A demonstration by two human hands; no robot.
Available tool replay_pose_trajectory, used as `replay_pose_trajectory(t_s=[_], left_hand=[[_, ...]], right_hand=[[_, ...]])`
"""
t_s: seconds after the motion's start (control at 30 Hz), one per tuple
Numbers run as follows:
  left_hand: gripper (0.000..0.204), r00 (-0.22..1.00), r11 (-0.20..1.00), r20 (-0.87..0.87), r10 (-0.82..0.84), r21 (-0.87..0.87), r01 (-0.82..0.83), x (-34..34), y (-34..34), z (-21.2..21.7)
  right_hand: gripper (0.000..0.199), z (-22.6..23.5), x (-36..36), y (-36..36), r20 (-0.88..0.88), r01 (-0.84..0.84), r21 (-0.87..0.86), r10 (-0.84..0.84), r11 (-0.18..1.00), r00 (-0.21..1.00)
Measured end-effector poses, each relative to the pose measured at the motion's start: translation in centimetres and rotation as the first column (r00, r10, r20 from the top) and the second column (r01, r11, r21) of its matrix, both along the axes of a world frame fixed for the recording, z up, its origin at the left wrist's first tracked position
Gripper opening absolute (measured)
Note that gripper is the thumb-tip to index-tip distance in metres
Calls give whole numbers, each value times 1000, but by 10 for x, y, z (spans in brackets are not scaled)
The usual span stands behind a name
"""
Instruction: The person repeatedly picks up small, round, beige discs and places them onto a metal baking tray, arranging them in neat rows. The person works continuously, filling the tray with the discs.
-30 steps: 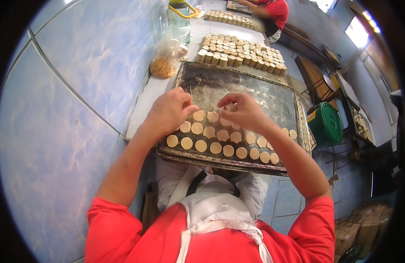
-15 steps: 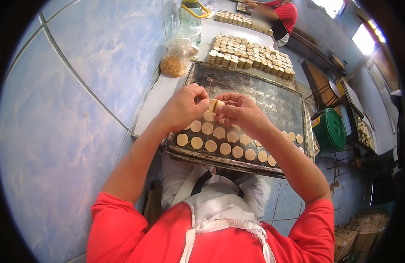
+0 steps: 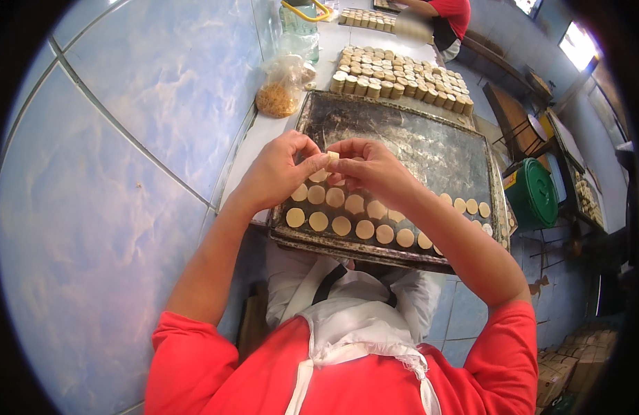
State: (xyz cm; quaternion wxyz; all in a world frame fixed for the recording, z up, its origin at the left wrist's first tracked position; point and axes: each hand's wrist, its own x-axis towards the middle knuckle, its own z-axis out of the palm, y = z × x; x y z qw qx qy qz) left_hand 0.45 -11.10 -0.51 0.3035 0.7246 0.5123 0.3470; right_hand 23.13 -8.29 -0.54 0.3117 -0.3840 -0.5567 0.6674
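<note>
My two hands meet over a dark, worn metal baking tray (image 3: 430,145). Between the fingers of my right hand (image 3: 376,169) is a small stack of pale round dough discs (image 3: 332,158). My left hand (image 3: 281,169) comes at it from the other side, thumb and fingertips pinching its edge; whether a single disc is parted from the stack is hidden. Flat dough rounds (image 3: 318,221) lie in rows along the tray's near side, and some are covered by my right forearm. The tray's far part shows bare, scuffed metal.
Beyond the tray stand many short dough stacks (image 3: 402,81). At the left wall are a plastic bag with brown crumbs (image 3: 276,98) and a clear jug with a yellow handle (image 3: 300,34). A green lidded bucket (image 3: 534,194) sits right. Another person in red (image 3: 452,14) works at the far end.
My left thumb and fingers have come to the stack's edge, where before they were curled just apart from it. The whole view has shifted slightly.
</note>
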Motion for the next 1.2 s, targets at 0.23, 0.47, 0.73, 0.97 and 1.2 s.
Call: replay_pose_trajectory(t_s=[0.23,0.47,0.73,0.97,1.2], left_hand=[[30,952,994,-285,109,8,-111,-19,5,3],[33,996,997,91,-19,-79,26,-7,23,-2],[33,985,996,-161,60,-56,-70,-6,48,-2],[29,996,994,-48,-76,-77,73,15,53,4],[23,988,996,-134,-73,-56,66,34,52,6]], right_hand=[[38,1,-7,3,44,-12,-36,14,999,999],[39,-5,-9,18,-36,5,-11,-6,1000,999],[38,-16,0,37,-40,71,7,-71,997,997],[36,-14,15,36,-12,101,-25,-101,995,995],[23,-10,35,29,11,127,12,-127,992,992]])
